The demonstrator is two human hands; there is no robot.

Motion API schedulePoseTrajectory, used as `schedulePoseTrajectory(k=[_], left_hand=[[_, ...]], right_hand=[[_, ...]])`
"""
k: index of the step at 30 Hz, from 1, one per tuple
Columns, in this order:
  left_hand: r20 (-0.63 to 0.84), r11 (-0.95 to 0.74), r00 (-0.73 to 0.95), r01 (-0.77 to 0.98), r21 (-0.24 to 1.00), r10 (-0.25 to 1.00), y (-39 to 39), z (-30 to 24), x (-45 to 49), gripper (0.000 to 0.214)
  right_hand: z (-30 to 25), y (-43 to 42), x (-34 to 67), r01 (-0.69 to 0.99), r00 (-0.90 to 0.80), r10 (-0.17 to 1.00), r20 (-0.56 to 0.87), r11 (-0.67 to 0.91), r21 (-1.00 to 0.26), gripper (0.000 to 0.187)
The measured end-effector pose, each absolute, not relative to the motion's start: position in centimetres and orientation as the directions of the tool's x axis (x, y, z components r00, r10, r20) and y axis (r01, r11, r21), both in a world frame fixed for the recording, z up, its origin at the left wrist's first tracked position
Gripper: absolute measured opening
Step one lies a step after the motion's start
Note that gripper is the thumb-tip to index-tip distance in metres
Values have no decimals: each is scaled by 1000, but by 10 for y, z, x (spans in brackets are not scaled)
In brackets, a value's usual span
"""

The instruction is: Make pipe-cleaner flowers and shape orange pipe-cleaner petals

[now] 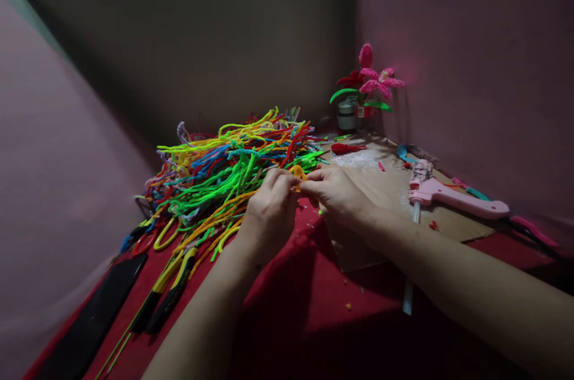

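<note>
Left hand (273,195): we see its fingertips pinching a bent orange pipe cleaner (298,172) from the left; the other fingers curl in
Right hand (341,192): we see its thumb and pointing finger pinching the same piece from the right; the two hands are very near each other
Orange pipe cleaner: it is between the fingertips; we cannot tell its whole shape, as fingers hide some of it
Pipe cleaner pile (237,168): we see green, yellow, orange, blue and red ones, heaped behind and left of the hands
Pliers (185,275): yellow and black; they lie on the red cloth (323,320), left of the left arm
Pink glue gun (461,198): it lies on the cardboard (394,180), right of the right hand
Pink flower (380,82): it stands at the back, near the wall
</note>
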State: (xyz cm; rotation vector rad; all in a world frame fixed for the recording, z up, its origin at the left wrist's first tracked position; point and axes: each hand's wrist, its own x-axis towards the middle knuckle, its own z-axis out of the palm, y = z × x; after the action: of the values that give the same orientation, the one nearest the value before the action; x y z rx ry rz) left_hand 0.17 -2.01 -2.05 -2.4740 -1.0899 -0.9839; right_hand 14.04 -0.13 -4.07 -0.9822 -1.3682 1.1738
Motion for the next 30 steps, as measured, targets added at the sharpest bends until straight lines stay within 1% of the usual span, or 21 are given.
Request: schedulePoseTrajectory(k=[1, 2, 3, 4, 5, 6, 7, 8, 9, 10, 12, 14, 16, 18, 20, 21, 22, 24, 27, 28, 30], left_hand=[[697, -702, 424, 694, 161, 579, -19, -17, 0, 16], [686, -691, 345, 649, 318, 640, -17, -13, -3, 22], [639, -646, 264, 587, 488, 722, -15, -10, -5, 28], [558, -573, 201, 503, 647, 805, -14, -7, -7, 33], [453, -479, 166, 412, 775, 876, -12, -5, -9, 35], [340, -376, 163, 335, 864, 926, -11, -3, -10, 34], [237, -282, 186, 278, 918, 954, -10, -2, -11, 32], [154, -208, 223, 244, 947, 963, -9, -2, -11, 28], [102, -162, 257, 225, 961, 961, -9, -3, -11, 24], [80, -142, 274, 215, 966, 958, -10, -3, -10, 21], [103, -160, 257, 213, 964, 961, -12, -6, -5, 17], [158, -210, 205, 260, 943, 966, -15, -9, 0, 16], [251, -300, 177, 357, 885, 952, -18, -14, 4, 15], [410, -445, 183, 477, 758, 894, -20, -20, 6, 13], [578, -580, 220, 585, 567, 786, -21, -24, 6, 14], [639, -622, 242, 623, 474, 730, -21, -25, 6, 15], [682, -646, 260, 649, 402, 684, -21, -26, 5, 15], [725, -671, 288, 673, 311, 625, -22, -25, 5, 15], [748, -681, 321, 695, 231, 581, -23, -24, 5, 16], [751, -682, 324, 697, 222, 575, -24, -23, 5, 15], [745, -673, 292, 688, 273, 600, -25, -23, 5, 14]], right_hand=[[-40, -1, 141, -68, -129, 975, 184, 176, -982, 19], [-39, 0, 141, -95, -123, 975, 184, 173, -980, 18], [-38, 0, 142, -115, -115, 976, 187, 174, -978, 17], [-37, 0, 142, -130, -109, 976, 189, 175, -976, 17], [-36, 0, 142, -145, -105, 976, 191, 175, -974, 17], [-35, 0, 142, -157, -107, 976, 192, 174, -972, 17], [-35, -1, 142, -163, -115, 975, 189, 169, -972, 17], [-35, -1, 142, -164, -125, 975, 186, 164, -973, 17], [-35, -2, 142, -162, -135, 974, 183, 161, -974, 17], [-35, -3, 142, -158, -140, 973, 184, 161, -974, 17], [-35, -4, 142, -133, -139, 973, 185, 167, -977, 20], [-35, -5, 142, -103, -132, 973, 187, 174, -979, 21], [-34, -5, 143, -96, -134, 973, 188, 176, -980, 20], [-33, -5, 143, -134, -145, 972, 186, 167, -977, 18], [-32, -5, 143, -209, -160, 970, 182, 147, -967, 18], [-32, -4, 143, -249, -171, 969, 180, 134, -959, 17], [-33, -3, 142, -287, -182, 967, 180, 123, -950, 16], [-36, -1, 141, -344, -202, 961, 191, 113, -932, 14], [-40, 2, 139, -378, -197, 956, 215, 128, -917, 11], [-41, 2, 139, -385, -191, 956, 221, 134, -913, 11], [-41, 1, 139, -419, -190, 955, 226, 129, -899, 10]])
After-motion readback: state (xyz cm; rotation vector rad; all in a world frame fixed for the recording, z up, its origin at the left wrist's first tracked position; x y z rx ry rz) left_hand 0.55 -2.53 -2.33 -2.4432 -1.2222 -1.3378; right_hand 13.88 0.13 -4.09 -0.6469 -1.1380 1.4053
